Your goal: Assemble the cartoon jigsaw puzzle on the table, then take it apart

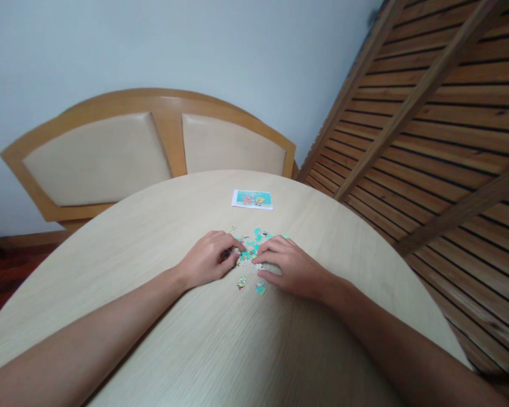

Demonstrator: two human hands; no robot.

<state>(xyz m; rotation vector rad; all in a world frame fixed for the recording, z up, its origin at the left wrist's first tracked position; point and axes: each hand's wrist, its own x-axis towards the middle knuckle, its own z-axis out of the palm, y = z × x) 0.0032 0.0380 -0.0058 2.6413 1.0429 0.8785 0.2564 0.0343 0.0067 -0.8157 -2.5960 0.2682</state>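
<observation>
A loose pile of small jigsaw puzzle pieces [249, 254], mostly turquoise with some yellow and white, lies on the round table between my hands. My left hand [212, 254] rests at the pile's left edge, its fingers curved and the thumb apart from the index finger. From the right, my right hand [286, 264] reaches over the pieces with its fingers spread and fingertips on or just above them. Two small clusters of pieces lie nearer to me: a yellow and white one [241, 282] and a turquoise one [260, 288]. Some pieces are hidden under the fingers.
Beyond the pile lies a picture card [253, 199] with cartoon figures on turquoise. The pale wooden table [186, 350] has a curved far edge. Behind it stands a wooden headboard [176, 135] with cream padded panels against the wall; wooden slats [407, 124] rise at the right.
</observation>
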